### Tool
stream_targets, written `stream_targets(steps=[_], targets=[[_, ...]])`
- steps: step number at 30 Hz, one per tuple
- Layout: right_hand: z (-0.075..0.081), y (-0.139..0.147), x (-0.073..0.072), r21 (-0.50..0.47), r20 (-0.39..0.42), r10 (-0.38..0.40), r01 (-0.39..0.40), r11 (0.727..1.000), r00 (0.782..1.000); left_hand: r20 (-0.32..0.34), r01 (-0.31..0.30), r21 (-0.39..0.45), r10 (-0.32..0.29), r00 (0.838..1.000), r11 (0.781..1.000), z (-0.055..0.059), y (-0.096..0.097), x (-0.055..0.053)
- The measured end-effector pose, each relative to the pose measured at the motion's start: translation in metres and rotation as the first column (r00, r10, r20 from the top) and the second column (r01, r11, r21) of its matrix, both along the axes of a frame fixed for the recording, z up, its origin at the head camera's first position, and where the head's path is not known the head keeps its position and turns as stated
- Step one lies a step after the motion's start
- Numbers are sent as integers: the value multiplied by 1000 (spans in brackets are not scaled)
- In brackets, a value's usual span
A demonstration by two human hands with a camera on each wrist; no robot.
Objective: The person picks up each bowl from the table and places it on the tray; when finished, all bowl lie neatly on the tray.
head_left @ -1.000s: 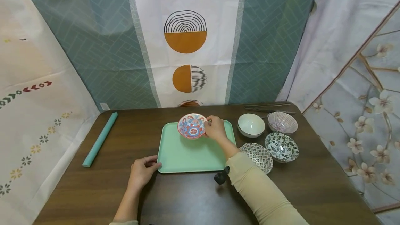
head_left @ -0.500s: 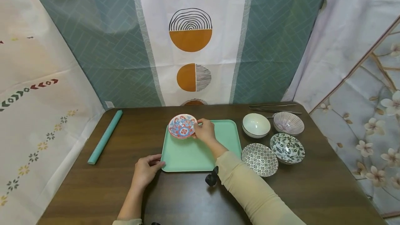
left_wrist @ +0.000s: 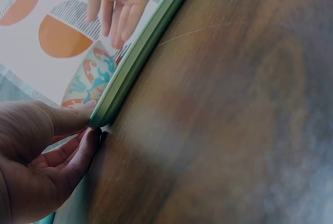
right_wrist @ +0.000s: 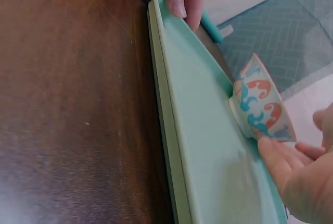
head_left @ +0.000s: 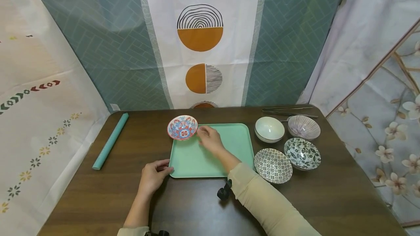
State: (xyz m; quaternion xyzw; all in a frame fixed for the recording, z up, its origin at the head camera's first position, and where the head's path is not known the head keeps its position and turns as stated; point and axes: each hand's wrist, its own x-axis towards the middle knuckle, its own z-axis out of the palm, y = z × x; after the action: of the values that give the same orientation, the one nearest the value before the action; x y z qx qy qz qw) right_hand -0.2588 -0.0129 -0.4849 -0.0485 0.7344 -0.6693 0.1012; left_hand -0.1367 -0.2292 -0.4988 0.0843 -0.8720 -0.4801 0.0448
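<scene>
A bowl (head_left: pixel 182 127) with a red and blue pattern stands upright at the back left corner of the green tray (head_left: pixel 226 148). In the right wrist view the bowl (right_wrist: pixel 260 101) has its foot on the tray. My right hand (head_left: pixel 211 140) is just right of it, with fingers fairly straight and thumb away from the rim. The fingertips (right_wrist: pixel 270 148) are at the bowl's lower side; whether they touch is hard to tell. My left hand (head_left: pixel 153 176) pinches the tray's front left corner, thumb above and fingers below in the left wrist view.
Right of the tray stand a white bowl (head_left: pixel 269 129), a striped bowl (head_left: pixel 304 127), a leaf-patterned bowl (head_left: pixel 302 154) and a checkered bowl (head_left: pixel 273 165). Chopsticks (head_left: pixel 288 113) lie behind them. A teal roll (head_left: pixel 110 141) lies at the left of the brown table (head_left: pixel 82 192).
My right hand has carried the bowl left to the tray's back left corner, then loosened from its rim. The left hand stays at the tray's corner. The head view has shifted slightly.
</scene>
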Motion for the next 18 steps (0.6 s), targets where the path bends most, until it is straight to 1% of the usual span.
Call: stream_targets(steps=[2,5,10,13,18], targets=[[1,3,4,20,-9,-21,21,1000,1000,5,1,2,-1,1000,1000,0,1,0],[6,9,11,60,-26,-25,27,998,999,13,3,7,-3,1000,1000,0,1,1],[21,26,25,105,-51,-24,29,994,998,18,5,-4,-4,1000,1000,0,0,1],[30,39,32,130,-93,-27,39,991,995,16,4,-16,-4,1000,1000,0,0,1],[41,60,42,159,-173,-25,53,986,985,20,7,-24,-7,1000,1000,-2,0,-1]])
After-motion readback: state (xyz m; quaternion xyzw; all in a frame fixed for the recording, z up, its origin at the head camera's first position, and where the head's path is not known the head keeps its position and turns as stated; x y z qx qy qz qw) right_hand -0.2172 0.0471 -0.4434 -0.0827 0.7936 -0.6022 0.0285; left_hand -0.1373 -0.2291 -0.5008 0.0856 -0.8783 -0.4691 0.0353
